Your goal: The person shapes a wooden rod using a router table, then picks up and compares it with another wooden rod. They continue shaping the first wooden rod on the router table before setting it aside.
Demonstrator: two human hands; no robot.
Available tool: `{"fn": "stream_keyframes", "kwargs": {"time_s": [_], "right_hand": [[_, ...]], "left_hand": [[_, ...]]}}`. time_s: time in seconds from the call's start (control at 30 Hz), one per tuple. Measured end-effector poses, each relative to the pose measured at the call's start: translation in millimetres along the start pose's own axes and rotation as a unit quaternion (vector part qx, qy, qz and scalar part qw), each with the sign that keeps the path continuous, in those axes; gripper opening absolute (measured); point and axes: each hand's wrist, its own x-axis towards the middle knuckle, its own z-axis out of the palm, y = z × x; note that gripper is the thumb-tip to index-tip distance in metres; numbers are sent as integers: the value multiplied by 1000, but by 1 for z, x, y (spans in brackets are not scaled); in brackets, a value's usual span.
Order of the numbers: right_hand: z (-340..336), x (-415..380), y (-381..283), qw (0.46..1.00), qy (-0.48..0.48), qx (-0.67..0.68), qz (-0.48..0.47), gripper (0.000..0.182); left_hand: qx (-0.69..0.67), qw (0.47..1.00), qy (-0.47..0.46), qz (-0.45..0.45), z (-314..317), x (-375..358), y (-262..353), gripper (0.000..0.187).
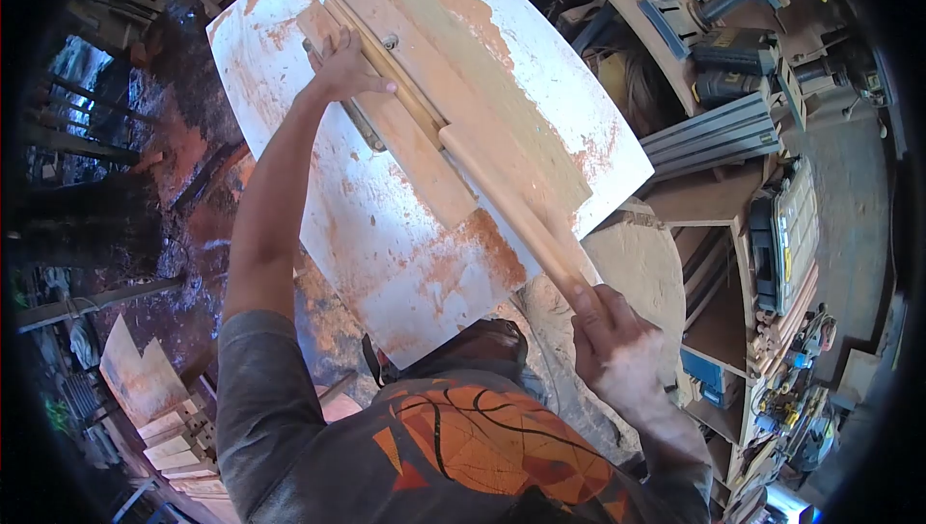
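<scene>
Head view: L hand pressing flat board, grip wide, fingers spreading; contact under palm hiding. R hand holding near end of long wood strip, grip closing round it. Both pcs lying over white worktop, far edge running out of frame.

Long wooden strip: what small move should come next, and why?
Probably a slight forward push by the right hand: its grip is at the near end of the long wooden strip, which runs lengthwise beside the wide board, while the left hand rests on the narrower board.
</scene>
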Motion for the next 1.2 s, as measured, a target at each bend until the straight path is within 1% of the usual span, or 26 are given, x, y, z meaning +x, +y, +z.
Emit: {"fn": "stream_keyframes", "kwargs": {"time_s": [0.03,0.1,0.13,0.2,0.23,0.4,0.43,0.5,0.57,0.73,0.8,0.83,0.9,1.07,1.13,1.17,1.2], "right_hand": [[2,3,0,1000,1,0,0,54],[7,8,0,999,26,-8,-32,53],[7,12,-1,999,25,-8,-33,53],[8,22,-6,1000,15,16,-5,50],[10,26,-7,1000,15,16,-5,50],[13,47,-13,1000,16,9,-12,49],[14,52,-15,1000,14,9,-11,49],[16,68,-18,999,34,-1,-42,54],[19,83,-22,998,42,-10,-43,54],[23,113,-33,999,37,-5,-37,50],[24,126,-40,1000,20,-4,-10,44],[26,133,-42,1000,19,-7,-8,44],[32,148,-43,996,67,-21,-49,50],[33,185,-66,996,71,-40,-45,51],[33,203,-76,995,73,-48,-37,51],[32,213,-80,994,80,-54,-41,50],[31,222,-84,993,90,-62,-45,49]], "left_hand": [[6,1000,-1,-1,-1,3,-2,157],[12,1000,3,-2,-3,10,-7,156],[19,1000,7,-3,-4,13,-10,156],[35,999,1,-8,-10,22,-16,156],[51,999,-5,-13,-12,27,-19,156],[42,999,-1,-19,-20,44,-35,156],[48,999,3,-20,-21,47,-37,156],[42,999,2,-22,-28,59,-45,156],[35,999,6,-26,-37,72,-55,156],[56,998,5,-23,-49,100,-77,156],[55,998,12,-24,-53,111,-87,155],[58,998,19,-26,-53,116,-92,155],[52,998,19,-23,-60,126,-102,155],[25,999,30,-10,-69,155,-131,154],[25,999,43,-20,-74,167,-140,149],[23,999,43,-17,-77,172,-147,149],[-24,999,21,28,-82,182,-159,143]]}}
